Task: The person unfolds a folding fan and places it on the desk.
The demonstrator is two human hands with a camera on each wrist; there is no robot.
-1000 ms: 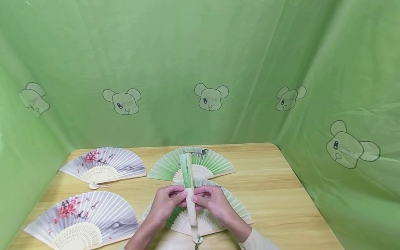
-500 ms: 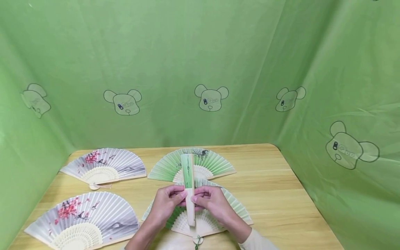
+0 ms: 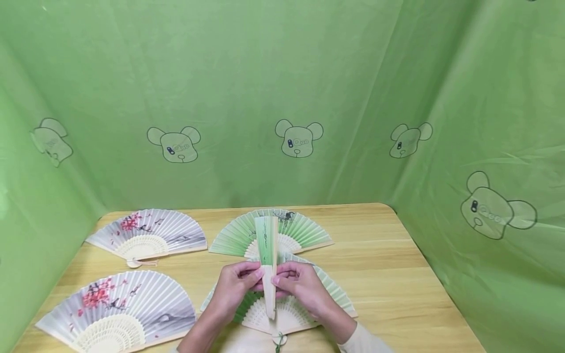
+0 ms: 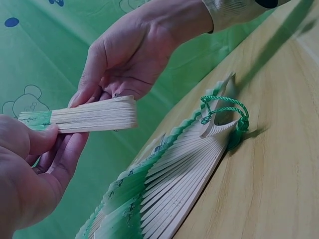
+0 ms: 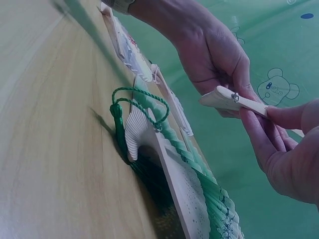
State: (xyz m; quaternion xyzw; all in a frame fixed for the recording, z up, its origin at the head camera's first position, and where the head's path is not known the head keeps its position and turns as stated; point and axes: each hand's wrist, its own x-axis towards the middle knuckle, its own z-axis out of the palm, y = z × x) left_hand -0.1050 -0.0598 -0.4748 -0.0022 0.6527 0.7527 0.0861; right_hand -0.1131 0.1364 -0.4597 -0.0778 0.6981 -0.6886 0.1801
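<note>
Both hands pinch a folded hand fan [image 3: 269, 289], held upright in the head view with its green cloth end up and its pale ribs down. My left hand [image 3: 236, 287] grips its left side between thumb and fingers, my right hand [image 3: 302, 287] its right side. In the left wrist view the ribs of the folded fan [image 4: 97, 115] lie stacked close together. Below the hands a spread green fan [image 3: 337, 291] with a green tassel [image 5: 118, 129] rests on the table, partly hidden by hands and folded fan.
Another spread green fan [image 3: 309, 230] lies behind. On the left are two spread grey-white fans with red blossoms, the far fan [image 3: 176, 228] and the near fan [image 3: 167, 299]. Green cloth walls [image 3: 238, 73] with bear outlines surround the wooden table [image 3: 397, 284].
The folded fan has turned slightly between the fingers, and its right-hand guard now stands a little apart from the green face at the top. Both hands stay nearly in place.
</note>
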